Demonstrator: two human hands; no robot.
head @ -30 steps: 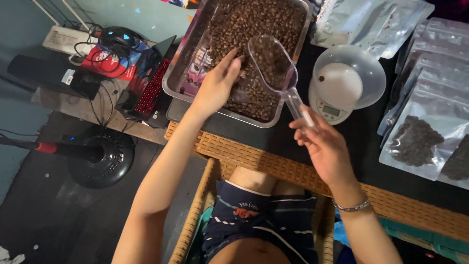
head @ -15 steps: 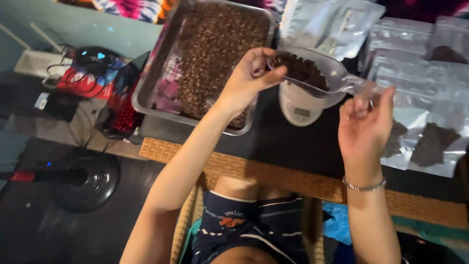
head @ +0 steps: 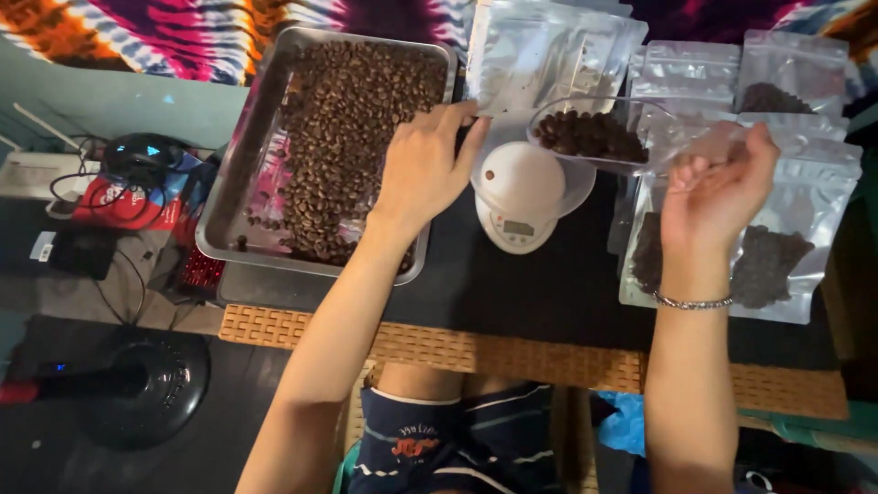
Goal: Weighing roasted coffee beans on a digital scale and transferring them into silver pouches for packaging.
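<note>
My right hand (head: 718,187) grips the handle of a clear plastic scoop (head: 590,135) filled with dark coffee beans, held above a small white kitchen scale (head: 519,187). My left hand (head: 425,165) hovers at the right rim of a metal tray (head: 219,215) of coffee beans, fingers curled, reaching toward the edge of an empty silver pouch (head: 540,55). I cannot tell if the fingers pinch the pouch. A single bean lies on the scale's white plate.
Clear-fronted pouches with beans (head: 773,265) lie at the right on the dark tabletop; further pouches (head: 786,78) lie behind. A woven table edge (head: 512,352) runs in front. On the left, cables and a fan base (head: 146,389) sit low on the floor.
The filled scoop moved right from the tray to above the scale. My left hand left the scoop's lip and went toward the empty pouch behind the scale.
</note>
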